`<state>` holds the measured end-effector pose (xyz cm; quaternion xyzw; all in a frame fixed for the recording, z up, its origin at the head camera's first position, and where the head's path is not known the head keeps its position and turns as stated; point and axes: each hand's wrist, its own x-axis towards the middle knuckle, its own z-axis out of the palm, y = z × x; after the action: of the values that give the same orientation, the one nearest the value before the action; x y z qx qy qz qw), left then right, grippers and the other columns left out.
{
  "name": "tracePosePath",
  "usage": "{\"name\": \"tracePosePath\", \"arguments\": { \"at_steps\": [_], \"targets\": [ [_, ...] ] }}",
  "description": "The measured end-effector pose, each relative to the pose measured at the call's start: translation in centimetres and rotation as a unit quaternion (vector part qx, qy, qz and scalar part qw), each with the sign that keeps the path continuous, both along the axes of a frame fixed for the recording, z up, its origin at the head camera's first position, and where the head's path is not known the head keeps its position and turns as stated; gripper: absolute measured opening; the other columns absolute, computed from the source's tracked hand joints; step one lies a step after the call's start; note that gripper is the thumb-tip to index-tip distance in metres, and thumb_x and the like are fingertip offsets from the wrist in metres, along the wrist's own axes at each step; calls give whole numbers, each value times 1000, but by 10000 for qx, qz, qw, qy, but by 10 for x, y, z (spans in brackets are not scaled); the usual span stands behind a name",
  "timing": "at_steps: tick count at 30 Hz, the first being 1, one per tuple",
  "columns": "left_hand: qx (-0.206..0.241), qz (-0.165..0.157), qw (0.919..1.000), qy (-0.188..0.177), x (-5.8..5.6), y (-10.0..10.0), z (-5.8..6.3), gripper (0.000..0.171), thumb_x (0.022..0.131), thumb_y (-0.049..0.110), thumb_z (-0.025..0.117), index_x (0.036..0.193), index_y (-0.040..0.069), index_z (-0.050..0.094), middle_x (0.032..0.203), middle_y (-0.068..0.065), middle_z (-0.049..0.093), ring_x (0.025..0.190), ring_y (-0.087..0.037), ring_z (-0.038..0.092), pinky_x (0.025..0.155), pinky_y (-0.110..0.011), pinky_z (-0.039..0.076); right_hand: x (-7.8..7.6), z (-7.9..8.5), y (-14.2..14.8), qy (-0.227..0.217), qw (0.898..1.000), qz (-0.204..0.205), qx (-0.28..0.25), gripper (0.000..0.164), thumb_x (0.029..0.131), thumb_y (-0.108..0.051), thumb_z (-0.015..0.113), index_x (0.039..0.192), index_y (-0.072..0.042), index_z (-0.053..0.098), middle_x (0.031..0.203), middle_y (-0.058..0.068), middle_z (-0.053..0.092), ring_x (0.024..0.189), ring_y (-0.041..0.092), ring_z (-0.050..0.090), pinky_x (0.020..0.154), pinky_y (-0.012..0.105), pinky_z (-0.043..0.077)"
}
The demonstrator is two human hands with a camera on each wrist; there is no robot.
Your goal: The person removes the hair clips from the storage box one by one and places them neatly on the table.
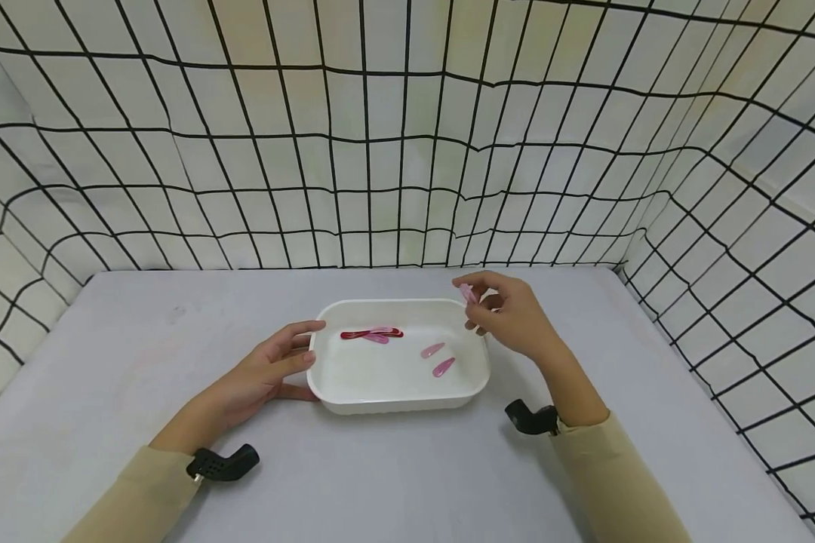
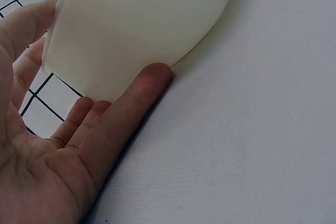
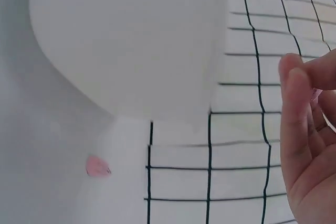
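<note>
Hairclip (image 1: 469, 293) (pink) between right fingers (image 1: 481, 278)

A white, round-cornered tray (image 1: 380, 386) is holding bunched red and pink clips (image 1: 356, 334) at left and two separate pink clips (image 1: 444, 367) at right. Another pink clip (image 1: 468, 293) is being pinched near the tray's far-right corner.

We see the right hand (image 3: 310, 140) pinch what looks like a pink clip (image 3: 316, 94).
Near it we see a white tray (image 3: 131, 40), a black grid (image 3: 259, 84) and a pink piece (image 3: 97, 166).
</note>
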<state>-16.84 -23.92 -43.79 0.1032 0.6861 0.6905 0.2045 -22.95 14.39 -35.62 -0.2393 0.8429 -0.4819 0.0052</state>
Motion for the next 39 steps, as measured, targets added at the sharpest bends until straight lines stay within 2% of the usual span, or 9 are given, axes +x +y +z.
{"name": "tracePosePath", "arguments": {
  "at_steps": [4, 6, 10, 14, 18, 22, 24, 32, 39],
  "targets": [
    [-5, 8, 10000, 27, 0, 0, 0, 57, 104, 14, 53, 155, 16, 28, 154, -19, 29, 123, -28, 53, 86, -55, 58, -5, 6, 14, 267, 9987, -440, 7, 16, 90, -8, 69, 105, -10, 67, 99, 6, 68, 83, 22, 64, 65, 30, 59],
    [-2, 10, 10000, 50, 0, -1, 0, 57, 104, 14, 53, 155, 15, 28, 154, -19, 29, 123, -27, 54, 86, -55, 58, -8, 8, 20, 304, 9975, -635, 80, 22, 90, -13, 70, 111, -12, 65, 93, 6, 68, 84, 22, 61, 66, 29, 56],
    [17, -20, 10000, 79, 0, 0, 0, 57, 104, 13, 52, 155, 14, 28, 153, -20, 30, 123, -26, 54, 86, -55, 58, -13, 6, 31, 2, 9964, -844, 2, 32, 90, -17, 72, 122, -15, 63, 89, 7, 68, 81, 24, 64, 68, 30, 56],
    [56, -46, 9999, 88, 0, 0, -1, 57, 104, 13, 52, 155, 14, 27, 153, -20, 30, 123, -26, 53, 86, -55, 58, -18, 0, 39, -215, 9962, -832, -125, 17, 90, -14, 73, 103, -8, 64, 93, 11, 66, 80, 25, 67, 73, 36, 60],
    [50, -33, 9999, 89, 0, 0, -1, 56, 104, 12, 52, 155, 14, 28, 153, -21, 30, 122, -26, 54, 86, -55, 58, -21, -5, 43, -426, 9952, -883, -48, 14, 88, -12, 75, 92, -5, 63, 91, 12, 62, 78, 26, 68, 71, 35, 59],
    [46, -28, 9999, 87, 1, 0, 0, 56, 104, 11, 51, 155, 14, 28, 152, -21, 30, 122, -27, 54, 86, -55, 58, -27, -14, 48, -663, 9924, -1008, 226, 14, 89, -12, 74, 100, -5, 67, 85, 11, 56, 80, 25, 64, 66, 31, 53],
    [58, -38, 9999, 78, 1, 1, 1, 56, 104, 12, 52, 155, 14, 28, 152, -21, 30, 122, -28, 54, 86, -55, 58, -30, -19, 50, -765, 9912, -1026, 336, 18, 89, -11, 73, 105, -5, 68, 86, 11, 55, 82, 24, 61, 69, 33, 54],
    [93, -46, 9999, 67, 0, 2, 2, 59, 103, 15, 54, 155, 13, 27, 154, -20, 28, 122, -27, 55, 86, -56, 58, -37, -29, 55, -1261, 9877, -888, 270, 31, 91, -6, 69, 122, -1, 64, 124, 19, 61, 102, 28, 66, 89, 45, 57],
    [117, -31, 9999, 43, 1, 1, 0, 58, 104, 13, 53, 155, 13, 27, 153, -21, 29, 121, -26, 55, 86, -56, 58, -41, -36, 58, -1430, 9869, -732, 135, 35, 91, -2, 67, 126, 1, 62, 129, 21, 60, 107, 29, 65, 85, 33, 58]
  ]
}}
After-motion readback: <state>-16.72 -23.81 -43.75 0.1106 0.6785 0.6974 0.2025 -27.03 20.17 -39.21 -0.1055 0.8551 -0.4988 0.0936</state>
